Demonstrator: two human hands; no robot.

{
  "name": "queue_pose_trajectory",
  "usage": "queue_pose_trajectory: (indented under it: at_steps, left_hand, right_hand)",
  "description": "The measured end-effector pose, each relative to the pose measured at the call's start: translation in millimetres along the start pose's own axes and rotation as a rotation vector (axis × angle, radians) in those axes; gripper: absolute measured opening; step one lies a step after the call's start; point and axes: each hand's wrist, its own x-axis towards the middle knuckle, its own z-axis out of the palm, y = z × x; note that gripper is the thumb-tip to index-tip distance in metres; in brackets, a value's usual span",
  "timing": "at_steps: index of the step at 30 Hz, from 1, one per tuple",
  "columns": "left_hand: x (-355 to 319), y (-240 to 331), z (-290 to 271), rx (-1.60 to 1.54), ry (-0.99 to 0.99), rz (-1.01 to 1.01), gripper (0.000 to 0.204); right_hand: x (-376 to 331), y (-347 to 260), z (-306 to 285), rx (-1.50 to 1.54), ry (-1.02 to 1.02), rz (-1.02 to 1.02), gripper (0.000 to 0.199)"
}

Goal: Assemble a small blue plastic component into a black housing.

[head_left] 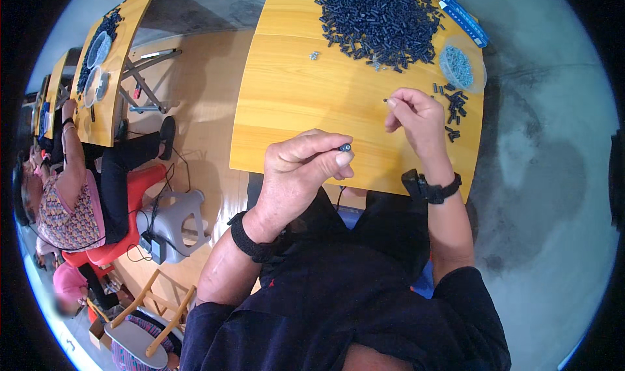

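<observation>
Between the thumb and forefinger of my left hand (296,169) is a small black cylinder (344,147), its light-coloured end facing up. My right hand (420,118) is raised over the table's right half, pinching a tiny dark piece (385,100) too small to name. The two hands are apart. Beyond them a large heap of black cylinders (377,22) covers the far part of the yellow table (280,97). To the right of the heap stands a clear round tub (482,78) filled with small light-blue parts (458,66). Several loose black cylinders (457,106) lie near my right hand.
At the far right corner lies a long blue box (463,20). A few small pale pieces (314,56) sit left of the heap. Leftward, another person (71,195) works at a second table (107,120), beside a grey stool (172,224) and cables on the floor.
</observation>
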Motion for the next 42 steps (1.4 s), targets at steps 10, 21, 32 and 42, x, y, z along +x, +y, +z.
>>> queue_pose_trajectory:
  at_steps: [10, 21, 32, 42]
  left_hand:
    - [-1, 5, 3, 0.056, 0.025, -0.097, 0.014]
    - [-1, 7, 6, 0.126, 0.016, -0.068, 0.013]
    - [0, 6, 6, 0.147, 0.03, -0.056, 0.013]
    - [1, 5, 4, 0.196, 0.029, -0.056, 0.012]
  right_hand:
    - [-54, -60, 18, 0.317, -0.298, -0.007, 0.007]
    - [-60, -64, 30, 0.348, -0.378, 0.003, 0.008]
    - [-59, -61, 32, 0.347, -0.357, -0.029, 0.008]
    - [-58, -60, 34, 0.327, -0.351, -0.015, 0.007]
